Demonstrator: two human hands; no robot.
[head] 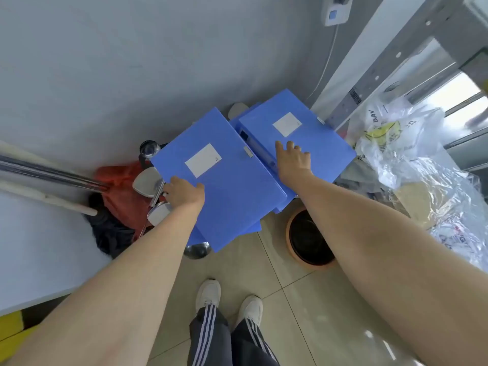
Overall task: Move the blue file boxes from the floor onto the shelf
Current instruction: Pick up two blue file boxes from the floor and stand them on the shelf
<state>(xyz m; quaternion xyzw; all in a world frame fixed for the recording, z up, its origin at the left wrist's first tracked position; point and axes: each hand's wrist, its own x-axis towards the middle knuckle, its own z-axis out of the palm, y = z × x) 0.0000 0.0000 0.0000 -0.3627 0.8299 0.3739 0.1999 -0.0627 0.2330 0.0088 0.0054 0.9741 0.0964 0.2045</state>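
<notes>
Two blue file boxes with white labels lie on top of a low pile of more blue boxes in the corner by the wall. My left hand (184, 194) grips the near left edge of the left blue box (224, 186), which is tilted and lifted over the pile. My right hand (293, 159) rests flat, fingers spread, on the lid of the right blue box (311, 138). The grey metal shelf (369, 83) frame rises at the right.
A brown pot (309, 239) stands on the tiled floor just right of the pile. Clear plastic bags (412, 159) spill from the shelf's foot. Red and dark cloth (118, 191), a chrome rail and white pedals crowd the left. A white table edge (31, 247) is near left.
</notes>
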